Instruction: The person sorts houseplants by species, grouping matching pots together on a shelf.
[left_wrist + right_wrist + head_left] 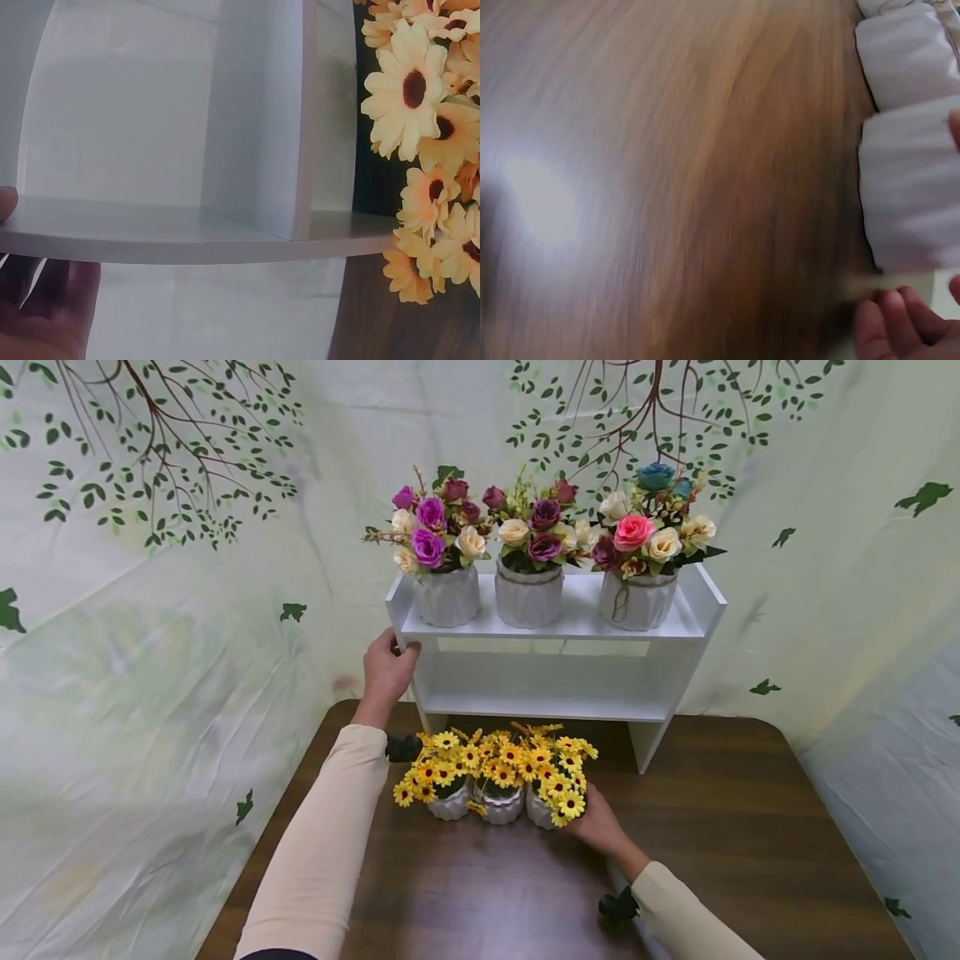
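Note:
A white two-tier shelf (540,681) stands at the back of the table. My left hand (388,672) grips its left side panel, thumb on one face and fingers on the other, also seen at the edge of the left wrist view. Three white pots of yellow daisies stand in a row before the shelf: a left pot (450,803), a middle pot (501,807) and a right pot (538,810). Beside the right pot is my right hand (600,822). In the right wrist view its fingers (900,322) lie loosely near that pot, without a visible grip.
On the top shelf board stand three white pots of artificial roses: a left pot (447,597), a middle pot (528,597) and a right pot (637,602). The brown wooden table (735,827) has rounded back corners. Behind it hangs a leaf-patterned cloth (225,610).

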{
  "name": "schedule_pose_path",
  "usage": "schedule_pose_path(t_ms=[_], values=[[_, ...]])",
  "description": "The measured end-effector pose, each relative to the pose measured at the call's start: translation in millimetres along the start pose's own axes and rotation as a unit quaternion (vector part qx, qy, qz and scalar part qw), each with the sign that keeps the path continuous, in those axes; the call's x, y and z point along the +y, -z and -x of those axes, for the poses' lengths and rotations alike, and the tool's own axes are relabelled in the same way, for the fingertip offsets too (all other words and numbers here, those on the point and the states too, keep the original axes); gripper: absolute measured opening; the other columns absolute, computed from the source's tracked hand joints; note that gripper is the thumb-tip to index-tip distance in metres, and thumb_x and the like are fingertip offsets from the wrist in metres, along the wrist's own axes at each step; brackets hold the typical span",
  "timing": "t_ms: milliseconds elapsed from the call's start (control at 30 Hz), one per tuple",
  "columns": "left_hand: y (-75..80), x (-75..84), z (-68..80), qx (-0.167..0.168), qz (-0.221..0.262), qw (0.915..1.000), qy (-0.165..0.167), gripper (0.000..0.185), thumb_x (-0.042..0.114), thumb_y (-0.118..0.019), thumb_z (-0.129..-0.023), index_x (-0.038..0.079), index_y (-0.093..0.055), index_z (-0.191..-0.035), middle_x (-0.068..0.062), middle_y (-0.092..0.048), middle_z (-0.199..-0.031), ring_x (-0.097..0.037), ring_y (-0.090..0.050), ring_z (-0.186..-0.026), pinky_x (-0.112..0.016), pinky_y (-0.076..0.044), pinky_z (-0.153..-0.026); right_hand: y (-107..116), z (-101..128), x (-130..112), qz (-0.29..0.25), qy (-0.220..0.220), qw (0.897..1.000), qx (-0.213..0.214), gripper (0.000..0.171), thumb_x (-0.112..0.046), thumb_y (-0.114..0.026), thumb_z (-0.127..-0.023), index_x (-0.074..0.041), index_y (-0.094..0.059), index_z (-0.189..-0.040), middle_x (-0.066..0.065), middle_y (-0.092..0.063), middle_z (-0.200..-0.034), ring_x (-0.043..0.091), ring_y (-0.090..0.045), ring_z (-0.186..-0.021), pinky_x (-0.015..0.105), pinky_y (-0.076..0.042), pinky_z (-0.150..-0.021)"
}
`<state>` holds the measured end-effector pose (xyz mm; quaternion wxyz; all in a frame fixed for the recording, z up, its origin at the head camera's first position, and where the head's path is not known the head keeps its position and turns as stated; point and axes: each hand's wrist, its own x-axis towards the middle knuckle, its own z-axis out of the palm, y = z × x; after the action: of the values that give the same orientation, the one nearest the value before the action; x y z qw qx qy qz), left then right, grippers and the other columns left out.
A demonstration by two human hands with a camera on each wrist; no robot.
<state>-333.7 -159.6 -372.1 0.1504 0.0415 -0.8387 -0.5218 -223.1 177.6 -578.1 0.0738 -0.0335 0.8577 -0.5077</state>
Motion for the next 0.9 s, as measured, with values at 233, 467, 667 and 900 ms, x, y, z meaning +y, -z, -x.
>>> schedule_pose_path(t_ms=[233, 467, 667, 900], values=[[0.5, 1.6, 0.9, -0.012, 0.000, 0.9999, -0.009, 0.034, 0.019, -0.056, -0.095, 0.005, -0.060, -0.125, -0.019, -0.064, -0.125, -0.036, -0.064, -0.115, -0.051, -0.053, -0.094, -10.2, -3.8, 3.2, 0.052, 0.029, 0.997, 0.056, 0.091, -0.027, -0.082, -0.077, 0.002, -0.033, -0.149, 0.025, -0.048, -0.146, 0.043, -0.047, -0.134, 0.065, -0.030, -0.108], [2.2, 0.0, -0.7, -0.017, -0.001, 0.9999, -0.003, 0.036, 0.020, -0.058, -0.094, 0.006, -0.060, -0.127, -0.018, -0.064, -0.129, -0.035, -0.062, -0.118, -0.052, -0.053, -0.097, -19.2, -6.0, 2.8, 0.016, 0.055, 0.996, 0.073, 0.090, -0.026, -0.085, -0.074, -0.004, -0.038, -0.148, 0.019, -0.054, -0.142, 0.037, -0.052, -0.131, 0.061, -0.035, -0.110], [3.9, -2.1, -1.7, -0.019, -0.005, 0.9998, 0.001, 0.038, 0.020, -0.058, -0.093, 0.006, -0.059, -0.128, -0.018, -0.063, -0.132, -0.035, -0.062, -0.120, -0.052, -0.052, -0.098, -34.0, -5.5, 1.7, -0.048, 0.049, 0.993, 0.096, 0.092, -0.021, -0.088, -0.072, -0.007, -0.037, -0.148, 0.016, -0.056, -0.140, 0.033, -0.055, -0.129, 0.053, -0.044, -0.107], [4.8, -2.5, -1.9, -0.017, -0.008, 0.9998, 0.008, 0.037, 0.022, -0.059, -0.094, 0.008, -0.059, -0.128, -0.017, -0.063, -0.132, -0.035, -0.062, -0.120, -0.052, -0.052, -0.098, -36.9, -6.0, -1.4, -0.040, 0.043, 0.991, 0.118, 0.088, -0.019, -0.087, -0.072, -0.007, -0.041, -0.146, 0.015, -0.058, -0.139, 0.033, -0.057, -0.127, 0.053, -0.044, -0.107]])
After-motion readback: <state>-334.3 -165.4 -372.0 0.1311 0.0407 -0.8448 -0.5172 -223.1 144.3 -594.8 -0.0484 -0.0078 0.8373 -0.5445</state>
